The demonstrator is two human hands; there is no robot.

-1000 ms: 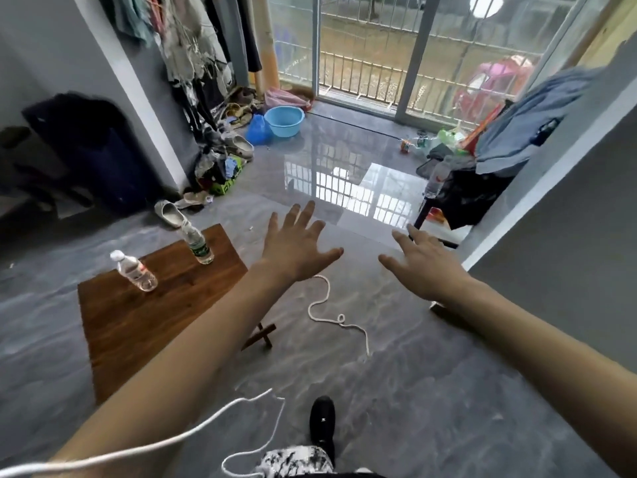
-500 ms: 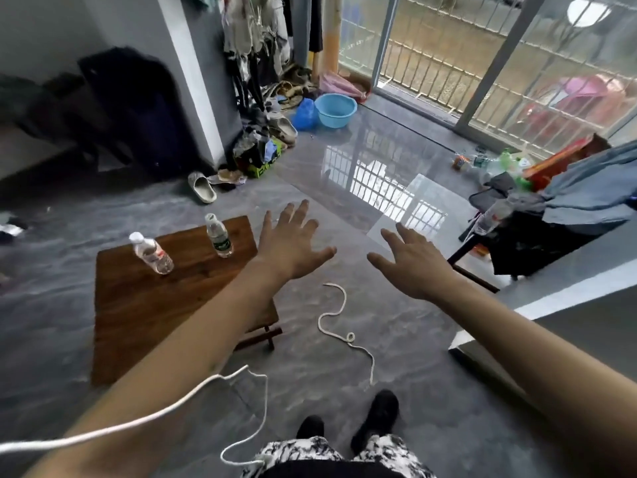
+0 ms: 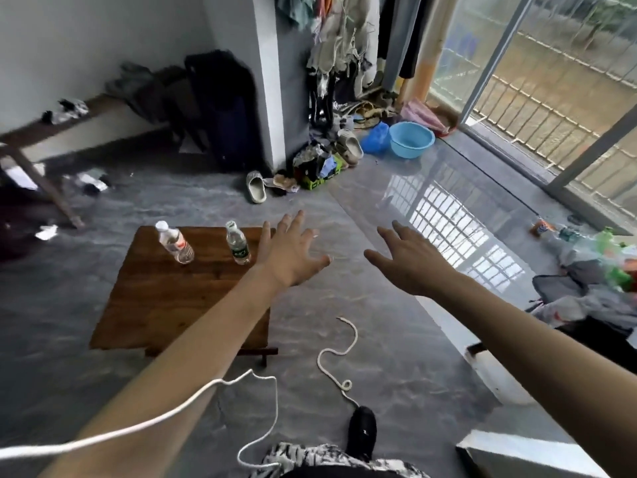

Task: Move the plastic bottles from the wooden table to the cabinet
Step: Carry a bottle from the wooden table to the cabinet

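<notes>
Just left of the left hand (image 3: 293,257) fingers stand two bottles (image 3: 238,243).

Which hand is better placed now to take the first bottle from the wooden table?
The left hand. It is open and hovers just beside the green-label bottle on the wooden table. The right hand, also open, is over the floor, farther from both bottles.

Two bottles, one red-labelled (image 3: 174,242) and one green-labelled (image 3: 237,242), stand near the wooden table's (image 3: 165,305) far edge; left hand (image 3: 291,252) and right hand (image 3: 412,262) reach forward, fingers spread.
</notes>
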